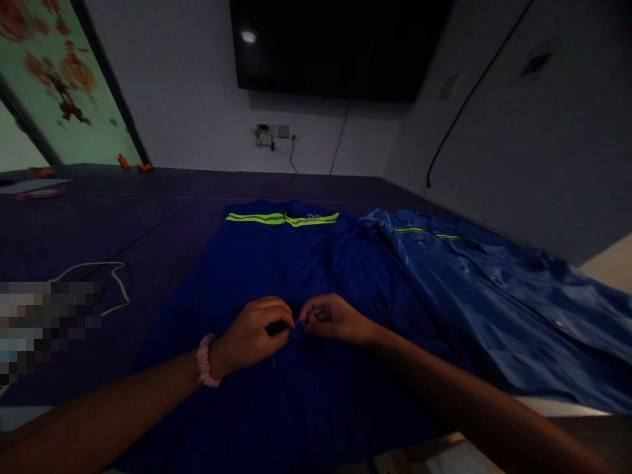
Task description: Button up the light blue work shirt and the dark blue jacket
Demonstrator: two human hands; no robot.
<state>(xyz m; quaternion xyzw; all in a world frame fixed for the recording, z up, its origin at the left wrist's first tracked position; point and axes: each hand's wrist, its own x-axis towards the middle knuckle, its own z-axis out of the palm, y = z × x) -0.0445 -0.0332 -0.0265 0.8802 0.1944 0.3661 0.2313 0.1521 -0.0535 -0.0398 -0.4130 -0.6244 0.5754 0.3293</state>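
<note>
A dark blue work jacket [247,263] lies spread out in front of me, with a yellow-green reflective stripe [311,220] across its chest. Over its front middle, my left hand [261,329] pinches the cloth between thumb and forefinger; a pink scrunchie [208,361] circles that wrist. My right hand [330,316] faces it, fingers curled and tips closed on the same bit of raised cloth at the front opening. The fingertips nearly meet. Whether a button sits between them is too dark to tell.
A lighter blue garment [494,296] with thin yellow stripes lies at the right, against the jacket's sleeve. At the left are a white cable [121,283] and a blurred-out patch. A television [340,46] hangs on the wall above sockets [276,131]. Small orange things [133,164] lie far left.
</note>
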